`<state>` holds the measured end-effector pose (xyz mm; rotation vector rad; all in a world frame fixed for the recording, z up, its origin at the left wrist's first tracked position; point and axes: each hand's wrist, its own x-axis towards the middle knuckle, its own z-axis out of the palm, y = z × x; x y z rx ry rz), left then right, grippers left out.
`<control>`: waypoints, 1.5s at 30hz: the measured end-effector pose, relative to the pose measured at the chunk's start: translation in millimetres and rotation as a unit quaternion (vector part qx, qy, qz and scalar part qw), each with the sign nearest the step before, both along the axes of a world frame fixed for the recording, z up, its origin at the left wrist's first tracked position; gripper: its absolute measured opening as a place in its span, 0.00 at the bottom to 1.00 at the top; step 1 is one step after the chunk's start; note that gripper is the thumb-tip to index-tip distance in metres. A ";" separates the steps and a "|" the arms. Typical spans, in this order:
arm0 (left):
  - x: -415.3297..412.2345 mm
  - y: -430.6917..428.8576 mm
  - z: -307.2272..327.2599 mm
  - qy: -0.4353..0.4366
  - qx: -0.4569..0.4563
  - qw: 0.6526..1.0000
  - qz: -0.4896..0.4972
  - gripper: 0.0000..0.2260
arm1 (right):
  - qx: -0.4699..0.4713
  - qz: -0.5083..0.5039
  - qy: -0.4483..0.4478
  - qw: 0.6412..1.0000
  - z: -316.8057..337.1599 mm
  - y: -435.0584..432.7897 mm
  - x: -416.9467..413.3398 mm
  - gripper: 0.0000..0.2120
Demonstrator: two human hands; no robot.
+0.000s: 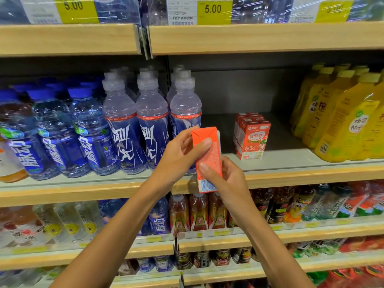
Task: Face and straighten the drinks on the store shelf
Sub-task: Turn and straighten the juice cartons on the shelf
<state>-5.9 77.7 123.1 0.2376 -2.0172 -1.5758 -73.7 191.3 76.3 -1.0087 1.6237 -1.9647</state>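
Two arms and two hands show, all bare. The left hand (180, 154) is just left of the orange drink carton (207, 156). The right hand (224, 181) is just below and right of the carton. Each hand has long, thin fingers and a short, plain thumbnail. The left forearm (124, 229) is far below and left of the carton, and the right forearm (268, 242) is far below and right of it. Both forearms are long, slim and smooth, with narrow wrists.
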 end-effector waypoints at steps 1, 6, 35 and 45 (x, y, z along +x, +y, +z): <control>-0.4 3.5 -0.9 0.008 -0.012 1.000 0.017 0.24 | -0.003 -0.038 0.020 0.999 -0.4 -0.6 0.0 0.26; -9.6 29.6 -4.9 0.028 -0.028 0.994 0.101 0.26 | -0.002 -0.144 0.102 0.984 -5.7 -8.0 1.2 0.28; -4.8 29.5 0.3 0.018 -0.060 0.991 0.122 0.28 | -0.016 -0.170 0.167 0.971 -1.6 7.7 0.5 0.18; -10.4 16.5 6.5 -0.003 0.000 0.995 0.099 0.17 | 0.023 -0.013 0.093 0.995 2.8 14.3 -8.2 0.29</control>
